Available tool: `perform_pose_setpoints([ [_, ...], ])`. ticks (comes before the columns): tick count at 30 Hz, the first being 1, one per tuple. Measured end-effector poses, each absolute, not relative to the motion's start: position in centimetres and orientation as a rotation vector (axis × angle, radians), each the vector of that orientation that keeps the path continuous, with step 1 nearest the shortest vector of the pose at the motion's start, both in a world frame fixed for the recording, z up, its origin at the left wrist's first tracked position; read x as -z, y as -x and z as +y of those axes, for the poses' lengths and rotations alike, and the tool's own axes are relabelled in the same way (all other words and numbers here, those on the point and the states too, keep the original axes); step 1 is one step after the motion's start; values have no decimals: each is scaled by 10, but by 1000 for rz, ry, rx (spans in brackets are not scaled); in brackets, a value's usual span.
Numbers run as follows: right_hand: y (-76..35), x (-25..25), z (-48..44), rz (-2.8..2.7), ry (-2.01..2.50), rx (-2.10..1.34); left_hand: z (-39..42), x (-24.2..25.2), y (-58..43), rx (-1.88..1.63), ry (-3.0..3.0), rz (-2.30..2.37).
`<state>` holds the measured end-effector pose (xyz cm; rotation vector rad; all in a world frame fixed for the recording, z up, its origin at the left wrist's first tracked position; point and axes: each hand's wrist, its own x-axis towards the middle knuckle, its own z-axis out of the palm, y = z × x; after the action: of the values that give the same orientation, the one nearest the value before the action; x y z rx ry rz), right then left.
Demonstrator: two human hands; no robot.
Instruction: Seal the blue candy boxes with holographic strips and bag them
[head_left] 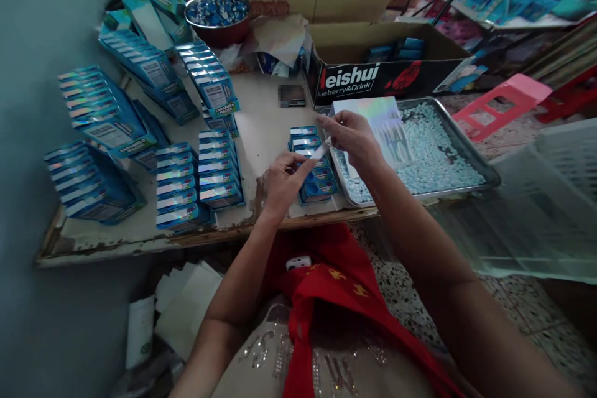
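Note:
Above a small row of blue boxes [321, 189], a short white strip [319, 152] stretches between my two hands. My right hand [353, 135] pinches its upper end between thumb and fingertips. At the lower end, my left hand [285, 181] is closed with thumb and fingers on the strip. The blue boxes stand side by side near the table's front edge, partly hidden by my left hand. Just right of them lies a metal tray [489, 177] of small pale-blue pieces [438, 161], with a shiny silvery packet [373, 121] resting on the pieces behind my right hand.
Stacked blue boxes [105, 112] fill the table's left side, with more rows [219, 168] nearer me. At the back are a bowl [219, 31] of blue-and-white pieces and a black carton [396, 74]. A pink stool [504, 106] and a translucent crate [555, 199] stand right.

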<state>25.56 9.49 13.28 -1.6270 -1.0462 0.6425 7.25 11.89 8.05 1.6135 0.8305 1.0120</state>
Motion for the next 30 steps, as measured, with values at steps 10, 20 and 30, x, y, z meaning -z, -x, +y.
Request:
perform_pose_setpoints([
  [10, -235, -102, 71, -906, 1684, -686, 174, -92, -46, -535, -1698, 888],
  [20, -235, -78, 76, -979, 1913, -529, 186, -73, -53, -419, -1605, 861],
  [30, -242, -74, 76, -1034, 2038, -379, 176, -42, -58, -336, -1279, 877],
])
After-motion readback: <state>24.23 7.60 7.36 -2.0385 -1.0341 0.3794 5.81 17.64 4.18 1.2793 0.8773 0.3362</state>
